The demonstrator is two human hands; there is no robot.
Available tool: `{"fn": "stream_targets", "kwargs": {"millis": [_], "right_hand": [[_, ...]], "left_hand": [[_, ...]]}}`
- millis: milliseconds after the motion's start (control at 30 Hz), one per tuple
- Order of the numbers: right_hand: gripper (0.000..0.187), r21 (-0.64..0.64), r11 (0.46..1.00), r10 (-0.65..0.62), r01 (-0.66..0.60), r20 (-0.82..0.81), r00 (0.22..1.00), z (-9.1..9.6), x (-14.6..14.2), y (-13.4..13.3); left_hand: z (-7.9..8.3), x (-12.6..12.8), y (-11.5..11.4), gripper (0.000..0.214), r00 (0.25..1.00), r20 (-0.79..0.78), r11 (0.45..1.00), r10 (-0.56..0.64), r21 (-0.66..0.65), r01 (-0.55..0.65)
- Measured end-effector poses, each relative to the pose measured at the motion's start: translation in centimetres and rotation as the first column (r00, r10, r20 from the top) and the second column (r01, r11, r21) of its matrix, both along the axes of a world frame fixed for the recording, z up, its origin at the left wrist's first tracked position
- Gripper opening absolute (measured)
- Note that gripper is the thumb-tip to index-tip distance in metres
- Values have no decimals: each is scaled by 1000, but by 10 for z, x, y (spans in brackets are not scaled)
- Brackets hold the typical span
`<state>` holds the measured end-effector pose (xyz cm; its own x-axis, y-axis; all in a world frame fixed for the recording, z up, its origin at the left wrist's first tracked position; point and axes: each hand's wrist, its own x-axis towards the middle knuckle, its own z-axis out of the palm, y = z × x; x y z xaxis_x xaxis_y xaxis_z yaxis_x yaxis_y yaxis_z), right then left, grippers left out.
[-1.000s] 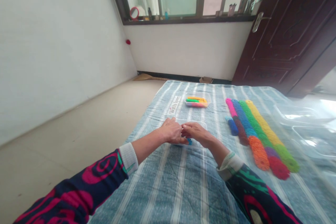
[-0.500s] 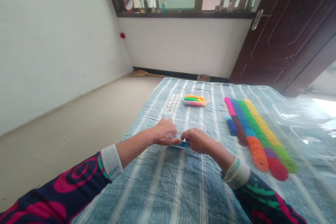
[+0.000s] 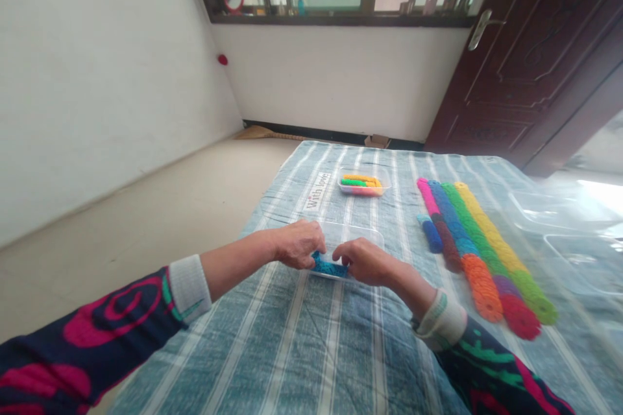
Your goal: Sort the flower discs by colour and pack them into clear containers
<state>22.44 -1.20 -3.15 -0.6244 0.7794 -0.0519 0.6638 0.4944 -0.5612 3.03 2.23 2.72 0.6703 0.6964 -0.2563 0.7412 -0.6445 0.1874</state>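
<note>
A short blue roll of stacked toothed discs (image 3: 329, 266) lies across the near end of a clear plastic tray (image 3: 360, 233) on the striped blue cloth (image 3: 321, 350). My left hand (image 3: 296, 244) pinches its left end with curled fingers. My right hand (image 3: 365, 259) grips its right end, fingers closed. Both hands rest at the tray's near rim.
A second clear tray (image 3: 364, 185) with yellow, green and pink rolls sits farther back. Long rolls of coloured discs (image 3: 474, 249) lie in rows to the right, beside clear plastic lids (image 3: 564, 220). The bed's left edge drops to a bare floor; a dark door (image 3: 530, 65) stands at the right.
My hands have drawn apart, and the blue roll between them now shows at greater length. The camera has tilted slightly.
</note>
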Motion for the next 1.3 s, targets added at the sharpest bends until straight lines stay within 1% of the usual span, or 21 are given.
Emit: {"fn": "stream_targets", "kwargs": {"millis": [67, 100, 267, 400, 467, 533, 633, 767, 833, 1000, 1133, 1300], "right_hand": [[45, -13, 1000, 1, -1, -14, 1000, 0, 0, 0], [44, -17, 1000, 1, -2, -20, 1000, 0, 0, 0], [36, -36, 999, 11, -13, -71, 997, 0, 1, -1], [36, -50, 999, 5, -10, -92, 996, 0, 0, -1], [37, -48, 999, 6, -11, -102, 995, 0, 0, -1], [38, -37, 999, 7, -11, -106, 994, 0, 0, -1], [41, -14, 1000, 19, -20, -98, 995, 0, -1, 0], [48, 10, 1000, 18, -17, -87, 996, -1, -1, 0], [50, 13, 1000, 20, -19, -79, 997, -1, -1, -1], [48, 35, 999, 26, -24, -72, 997, 1, -3, -1], [48, 29, 999, 22, -21, -61, 998, 4, -4, -1], [43, 34, 999, 15, -14, -46, 999, 6, -3, -2]], "left_hand": [[1, 0, 3, 12, 994, -21, 988, -104, -112, 101], [2, 0, 5, 14, 991, -24, 980, -132, -154, 127], [-2, 0, 9, 19, 996, -4, 977, -86, -194, 83], [-4, -2, 11, 28, 993, -40, 974, -107, -207, 97], [-4, -3, 11, 27, 993, -30, 972, -113, -212, 105], [-4, -3, 10, 23, 993, -5, 973, -118, -200, 115], [-2, -2, 5, 21, 987, 7, 977, -160, -139, 159], [1, -4, -3, 20, 972, -19, 970, -236, -59, 235], [2, -5, -5, 18, 966, -41, 967, -254, -37, 253], [4, -7, -7, 19, 966, -100, 971, -240, -47, 236], [4, -7, -9, 20, 966, -131, 974, -224, -57, 218], [2, -6, -16, 20, 973, -117, 980, -198, -33, 195]]}}
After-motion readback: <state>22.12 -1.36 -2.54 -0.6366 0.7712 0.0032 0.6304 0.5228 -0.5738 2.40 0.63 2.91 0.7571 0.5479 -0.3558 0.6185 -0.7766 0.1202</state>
